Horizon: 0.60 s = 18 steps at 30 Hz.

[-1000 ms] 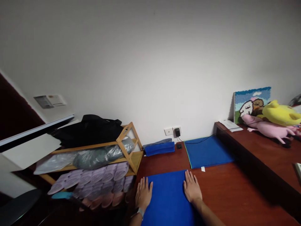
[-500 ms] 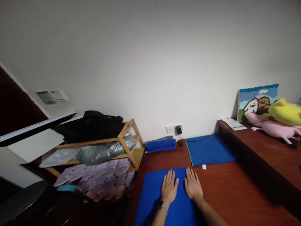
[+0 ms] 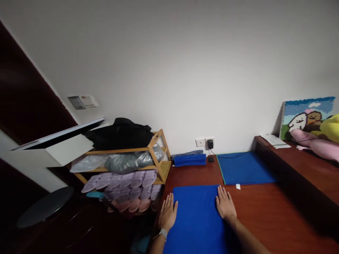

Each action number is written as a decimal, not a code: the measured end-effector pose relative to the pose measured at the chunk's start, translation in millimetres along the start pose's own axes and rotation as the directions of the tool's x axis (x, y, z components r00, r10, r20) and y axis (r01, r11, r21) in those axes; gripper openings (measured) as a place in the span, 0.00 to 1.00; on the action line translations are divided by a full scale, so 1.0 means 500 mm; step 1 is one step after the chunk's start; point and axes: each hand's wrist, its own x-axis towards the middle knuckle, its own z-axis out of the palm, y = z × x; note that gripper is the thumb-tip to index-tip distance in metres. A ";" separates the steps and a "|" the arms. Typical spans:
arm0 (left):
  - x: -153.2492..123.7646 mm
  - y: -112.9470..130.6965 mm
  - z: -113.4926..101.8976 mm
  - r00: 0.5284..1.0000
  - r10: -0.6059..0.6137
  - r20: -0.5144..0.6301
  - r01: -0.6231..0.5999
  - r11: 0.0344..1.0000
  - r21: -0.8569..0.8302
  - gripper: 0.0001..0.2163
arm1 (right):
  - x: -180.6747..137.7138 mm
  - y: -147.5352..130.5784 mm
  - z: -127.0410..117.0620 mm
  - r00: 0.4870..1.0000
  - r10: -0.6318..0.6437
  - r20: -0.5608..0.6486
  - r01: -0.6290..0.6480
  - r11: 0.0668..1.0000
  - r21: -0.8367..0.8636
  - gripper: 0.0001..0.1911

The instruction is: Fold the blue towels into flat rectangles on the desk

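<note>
The cloth (image 3: 197,217) lies on the tabletop (image 3: 267,211) near six o'clock; left hand (image 3: 167,213) at its ten, right hand (image 3: 226,204) at its two, both flat, pinching nothing. Uneven pressure could rumple it.

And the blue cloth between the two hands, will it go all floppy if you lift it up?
Probably, yes: the blue cloth looks like soft fabric lying flat on the table, so it would likely droop. It looks thin, so it's probably light. Pushed from one edge, it might wrinkle.
</note>
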 end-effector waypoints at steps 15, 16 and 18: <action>0.009 0.011 -0.002 0.999 0.010 -0.043 -0.010 1.000 -0.009 0.32 | -0.115 0.011 -0.008 0.999 0.004 0.033 -0.005 0.999 0.033 0.35; 0.011 0.010 -0.003 0.999 0.010 -0.038 -0.010 1.000 0.001 0.31 | -0.123 0.009 -0.012 0.999 0.001 0.036 -0.002 1.000 0.029 0.35; 0.014 0.006 -0.007 1.000 0.004 -0.010 -0.004 1.000 0.015 0.31 | -0.132 0.002 -0.021 0.999 0.006 0.038 -0.007 1.000 0.021 0.35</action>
